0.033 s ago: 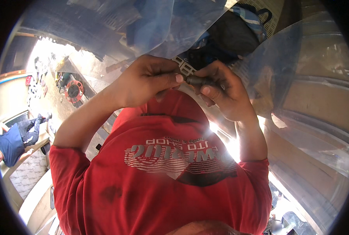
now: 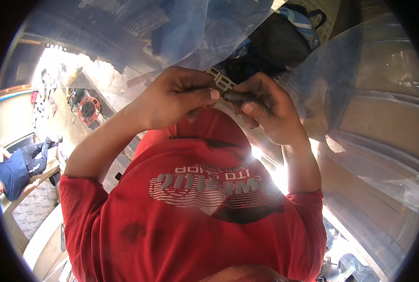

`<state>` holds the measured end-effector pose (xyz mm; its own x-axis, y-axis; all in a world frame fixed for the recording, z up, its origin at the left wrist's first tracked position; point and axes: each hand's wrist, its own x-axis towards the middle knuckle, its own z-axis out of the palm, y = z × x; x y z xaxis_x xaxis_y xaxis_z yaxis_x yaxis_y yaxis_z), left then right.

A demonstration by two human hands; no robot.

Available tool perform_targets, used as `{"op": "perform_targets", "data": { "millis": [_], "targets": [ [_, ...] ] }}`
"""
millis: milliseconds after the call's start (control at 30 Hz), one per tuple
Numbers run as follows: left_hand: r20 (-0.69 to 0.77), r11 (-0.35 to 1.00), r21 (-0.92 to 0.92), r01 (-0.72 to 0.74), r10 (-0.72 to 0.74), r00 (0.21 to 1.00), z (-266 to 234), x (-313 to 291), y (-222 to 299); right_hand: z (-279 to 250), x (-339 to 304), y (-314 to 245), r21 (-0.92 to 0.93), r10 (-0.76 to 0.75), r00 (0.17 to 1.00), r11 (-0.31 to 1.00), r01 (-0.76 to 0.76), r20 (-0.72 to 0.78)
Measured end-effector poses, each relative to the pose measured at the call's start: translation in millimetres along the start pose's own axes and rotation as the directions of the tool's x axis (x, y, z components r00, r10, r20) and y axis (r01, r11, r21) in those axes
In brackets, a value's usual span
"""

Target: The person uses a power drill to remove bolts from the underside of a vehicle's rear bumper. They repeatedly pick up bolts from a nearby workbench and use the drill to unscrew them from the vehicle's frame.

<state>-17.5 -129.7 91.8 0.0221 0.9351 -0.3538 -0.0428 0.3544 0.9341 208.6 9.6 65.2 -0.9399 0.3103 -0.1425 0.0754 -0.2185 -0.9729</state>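
Left fingers (image 2: pixel 213 94) and right fingers (image 2: pixel 250 108) pinching 1 dark cylinder (image 2: pixel 235 97) between them, nearly unchanged from earlier.

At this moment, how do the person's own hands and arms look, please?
The left hand and right hand are bare, without gloves. No watch or bracelet shows. The forearms are uncovered too; short, plain red sleeves of a T-shirt end near the elbows.

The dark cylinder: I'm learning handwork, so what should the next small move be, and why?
Perhaps a gentle twist at the left end of the cylinder by the left hand, which is at that end, while the right hand grips it. Whether that end turns is not visible.
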Motion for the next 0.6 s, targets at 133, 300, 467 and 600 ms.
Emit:
{"op": "perform_targets", "data": {
  "millis": [133,300,467,600],
  "targets": [
    [-0.13,0.99,0.003,-0.141,0.14,0.982,-38.8,-2.9,-9.7,-26.2,-9.0,0.8,0.209,-0.002,0.983,0.977,0.041,-0.184],
    [-0.037,0.992,0.089,-0.091,0.095,0.995,-19.6,-4.0,1.4,-12.3,-2.1,4.5,0.027,-0.089,0.988,0.995,0.093,-0.123],
    [-0.029,0.983,0.143,-0.117,0.123,0.992,-16.3,-4.2,0.8,0.5,0.9,-5.7,0.01,-0.064,0.991,0.998,0.065,-0.116],
    [-0.013,0.956,0.218,-0.195,0.203,0.979,-10.0,-1.2,-1.4,8.9,3.9,-2.5,-0.173,-0.164,0.979,0.975,0.142,-0.12]
  ]
}}
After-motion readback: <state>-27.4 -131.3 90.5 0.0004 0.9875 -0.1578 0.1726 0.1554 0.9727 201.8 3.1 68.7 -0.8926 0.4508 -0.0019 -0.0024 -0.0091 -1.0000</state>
